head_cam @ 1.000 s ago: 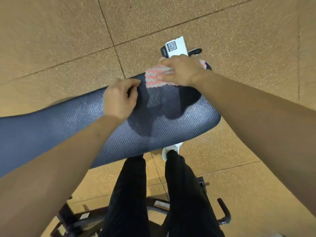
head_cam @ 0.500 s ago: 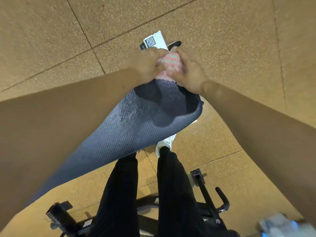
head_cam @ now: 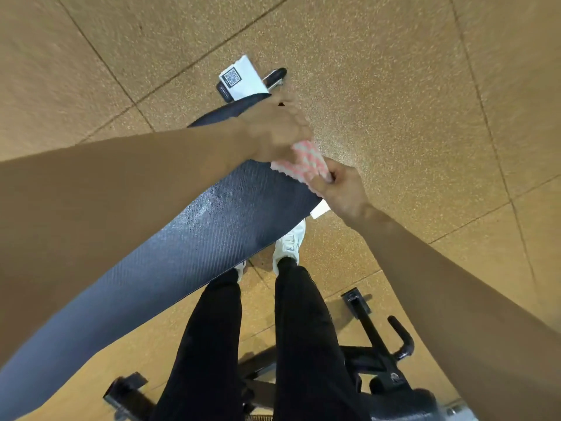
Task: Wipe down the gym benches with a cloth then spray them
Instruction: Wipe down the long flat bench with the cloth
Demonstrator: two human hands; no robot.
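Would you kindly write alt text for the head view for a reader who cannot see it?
A person's left hand and right hand grip a pink-and-white cloth at the edge of a dark padded gym bench. Below are black trousers, white shoes and a tan speckled floor; a white QR-code tag sits at the bench's far end.
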